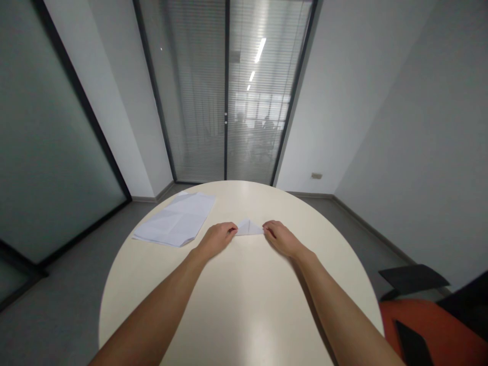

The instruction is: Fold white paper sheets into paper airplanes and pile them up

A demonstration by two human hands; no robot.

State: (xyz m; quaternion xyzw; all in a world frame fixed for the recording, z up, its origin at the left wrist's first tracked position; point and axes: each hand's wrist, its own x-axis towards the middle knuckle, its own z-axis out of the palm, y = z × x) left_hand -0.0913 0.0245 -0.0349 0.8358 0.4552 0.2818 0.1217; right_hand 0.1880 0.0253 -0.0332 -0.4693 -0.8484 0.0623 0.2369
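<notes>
A small folded paper triangle (249,227) lies on the round table with its point facing away from me and a crease down its middle. My left hand (219,238) pinches its left corner between thumb and fingers. At the right corner, my right hand (281,238) is closed in a similar pinch. Both hands rest low, close to the tabletop. The fingers cover the two end corners of the triangle.
The round cream table (244,305) reaches toward a glass door with blinds (251,127). White paper sheets with creases (177,218) lie at the table's left far edge. An orange chair with black armrests (430,325) stands at the right.
</notes>
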